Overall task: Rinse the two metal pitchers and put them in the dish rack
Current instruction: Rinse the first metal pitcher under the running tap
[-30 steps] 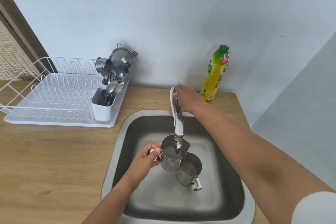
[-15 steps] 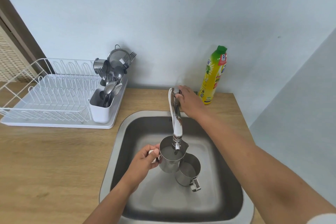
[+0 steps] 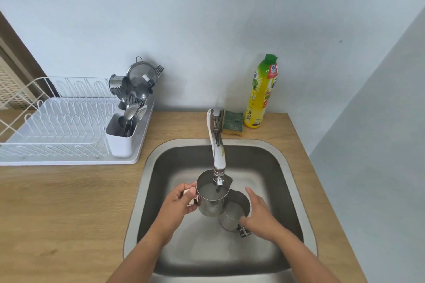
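Holding pitcher no. 1 (image 3: 210,195) by its handle, L hand (image 3: 178,202) clamps tight under the tap (image 3: 217,151), inside the sink (image 3: 285,167). Upright, mouth up, spout aimed away toward the wall. R hand (image 3: 258,213) spread loose on pitcher no. 2 (image 3: 234,213), not gripping yet. Steel's stiff, wet, prob slippery & heavier w/ water, so take the handles.

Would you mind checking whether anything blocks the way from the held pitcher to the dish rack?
Nothing visible does. The left hand holds the pitcher under the faucet; bare counter lies before the dish rack.
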The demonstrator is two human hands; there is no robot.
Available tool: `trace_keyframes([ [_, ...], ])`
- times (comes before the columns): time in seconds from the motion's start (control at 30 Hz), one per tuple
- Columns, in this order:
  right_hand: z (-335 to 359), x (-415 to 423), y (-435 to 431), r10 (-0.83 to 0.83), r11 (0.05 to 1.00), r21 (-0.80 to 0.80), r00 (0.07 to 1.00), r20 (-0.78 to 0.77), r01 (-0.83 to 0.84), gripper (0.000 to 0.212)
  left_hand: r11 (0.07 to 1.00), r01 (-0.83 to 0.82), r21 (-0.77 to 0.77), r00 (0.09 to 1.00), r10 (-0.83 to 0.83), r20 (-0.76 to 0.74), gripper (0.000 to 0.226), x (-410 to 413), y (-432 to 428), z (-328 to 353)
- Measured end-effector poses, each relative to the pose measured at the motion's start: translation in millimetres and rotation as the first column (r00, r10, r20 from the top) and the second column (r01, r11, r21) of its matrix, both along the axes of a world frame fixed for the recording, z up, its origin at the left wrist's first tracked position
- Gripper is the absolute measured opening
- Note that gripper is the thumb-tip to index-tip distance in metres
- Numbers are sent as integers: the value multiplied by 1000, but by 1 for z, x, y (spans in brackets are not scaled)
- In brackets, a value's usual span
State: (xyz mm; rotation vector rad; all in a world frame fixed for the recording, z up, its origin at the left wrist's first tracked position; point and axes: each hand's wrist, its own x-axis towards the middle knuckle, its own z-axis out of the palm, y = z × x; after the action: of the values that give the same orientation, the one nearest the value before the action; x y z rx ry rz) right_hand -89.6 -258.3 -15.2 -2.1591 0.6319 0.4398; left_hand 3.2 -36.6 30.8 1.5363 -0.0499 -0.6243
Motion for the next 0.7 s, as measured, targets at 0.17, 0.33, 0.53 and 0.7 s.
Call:
trace_keyframes([
  [0.17, -17, -8, 24, -99, 989, -106, 993, 70, 106, 121, 1000, -13, -19, 1000, 13, -3, 18, -1, 2, -3],
  [0.33, -19, -5, 23, -150, 971, -169, 981, 122, 169, 101, 1000, -13, -11, 1000, 13, -2, 20, -4, 1, -2],
  [0.53, -12, 2, 10, -153, 972, -159, 981, 122, 171, 96, 1000, -15, -6, 1000, 15, 4, 22, -6, 0, -2],
  [0.7, -6, 6, -3, -220, 963, -127, 966, 138, 238, 83, 1000, -24, -20, 999, 24, -25, 22, -9, 0, -4],
])
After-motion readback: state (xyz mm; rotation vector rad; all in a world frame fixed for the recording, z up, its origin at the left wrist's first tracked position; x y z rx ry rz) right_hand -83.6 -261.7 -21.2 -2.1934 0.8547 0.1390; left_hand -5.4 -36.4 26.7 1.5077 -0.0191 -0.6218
